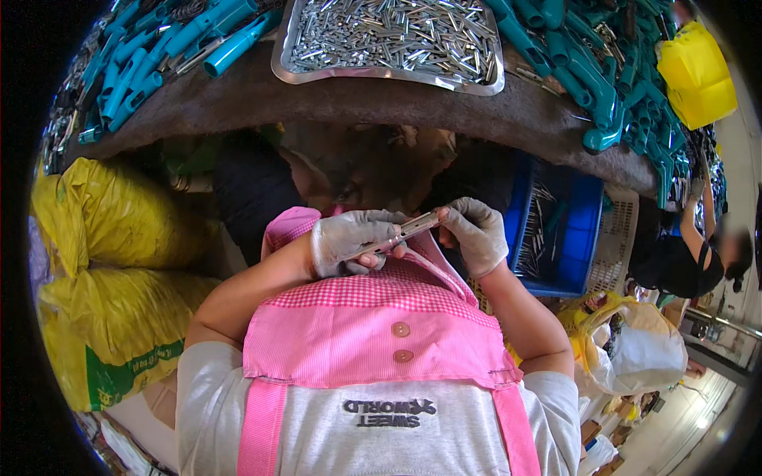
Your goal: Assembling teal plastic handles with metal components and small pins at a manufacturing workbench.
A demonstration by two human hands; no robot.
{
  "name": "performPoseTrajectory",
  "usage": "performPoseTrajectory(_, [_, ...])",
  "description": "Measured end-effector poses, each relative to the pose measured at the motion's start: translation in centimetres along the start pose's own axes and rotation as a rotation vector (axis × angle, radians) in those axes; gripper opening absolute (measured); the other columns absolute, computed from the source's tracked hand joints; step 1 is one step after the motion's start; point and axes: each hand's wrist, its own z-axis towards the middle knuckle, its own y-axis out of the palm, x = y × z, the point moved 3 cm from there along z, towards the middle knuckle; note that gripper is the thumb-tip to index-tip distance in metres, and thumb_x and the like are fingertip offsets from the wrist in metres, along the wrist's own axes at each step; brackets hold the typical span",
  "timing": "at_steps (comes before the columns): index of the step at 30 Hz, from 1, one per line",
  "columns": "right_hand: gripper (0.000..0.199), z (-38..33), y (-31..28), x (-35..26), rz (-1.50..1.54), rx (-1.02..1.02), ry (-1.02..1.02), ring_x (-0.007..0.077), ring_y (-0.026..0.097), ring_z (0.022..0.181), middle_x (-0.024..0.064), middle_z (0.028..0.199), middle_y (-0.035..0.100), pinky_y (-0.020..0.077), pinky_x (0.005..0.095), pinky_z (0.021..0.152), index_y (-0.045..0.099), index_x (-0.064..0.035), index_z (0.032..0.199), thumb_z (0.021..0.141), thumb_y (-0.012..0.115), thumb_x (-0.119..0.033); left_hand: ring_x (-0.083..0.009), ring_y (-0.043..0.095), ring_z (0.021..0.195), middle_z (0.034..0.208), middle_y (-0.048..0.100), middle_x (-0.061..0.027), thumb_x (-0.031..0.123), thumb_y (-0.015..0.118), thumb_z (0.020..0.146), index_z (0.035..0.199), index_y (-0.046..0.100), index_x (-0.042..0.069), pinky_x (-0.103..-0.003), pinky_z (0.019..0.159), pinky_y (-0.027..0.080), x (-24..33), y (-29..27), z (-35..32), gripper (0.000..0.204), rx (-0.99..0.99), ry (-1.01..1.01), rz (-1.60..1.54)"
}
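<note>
A slim silvery metal piece with slots along it [417,226] is held up in front of my chest, slanting from lower left to upper right. My left hand [361,238], in a grey-white glove with bare fingertips, is closed round its lower part. At its upper right end, the gloved fingers of my right hand [475,232] pinch the tip. What lies under the left fingers is hidden. Beyond my hands, a metal tray [389,85] heaped with small silvery metal parts [389,36] rests on the table.
Teal curved plastic handles [567,67] lie piled at both sides of the brown-covered table [317,99]. Below right stands a blue crate [573,246] with long metal parts; yellow sacks [127,214] are stacked at left. A person [698,254] works at far right.
</note>
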Motion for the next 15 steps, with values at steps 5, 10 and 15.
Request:
performPoseTrajectory(5, [0.012,0.4,0.3,0.7,0.129,-0.032,0.017,0.0080,0.053,0.061,0.0029,0.069,0.061,0.0430,0.0225,0.056,0.063,-0.0011,0.082,0.086,0.063,-0.013,-0.0100,0.046,0.049,0.087,0.059,-0.0101,0.016,0.047,0.095,0.115,0.049,0.011,-0.018,0.036,0.032,-0.1,-0.7,0.0,0.021,-0.007,-0.016,-0.061])
performPoseTrajectory(10, [0.010,0.7,0.2,1.0,0.192,-0.080,-0.005,0.0087,0.056,0.066,0.0036,0.076,0.062,0.0464,0.0227,0.060,0.064,-0.0018,0.088,0.087,0.062,-0.011,-0.0102,0.045,0.049,0.090,0.059,-0.0107,0.015,0.047,0.094,0.114,0.050,0.011,-0.018,0.036,0.032,-0.1,-0.7,-0.1,0.020,-0.021,-0.001,-0.077])
performPoseTrajectory(15, [0.014,1.2,-0.1,0.4,0.024,-0.102,-0.051,0.0098,0.058,0.071,0.0032,0.080,0.063,0.0496,0.0235,0.063,0.064,-0.0018,0.095,0.087,0.062,-0.013,-0.0088,0.045,0.050,0.091,0.059,-0.0095,0.016,0.047,0.094,0.122,0.047,0.012,-0.017,0.036,0.030,-0.2,-1.0,-0.1,0.028,-0.026,0.052,-0.064])
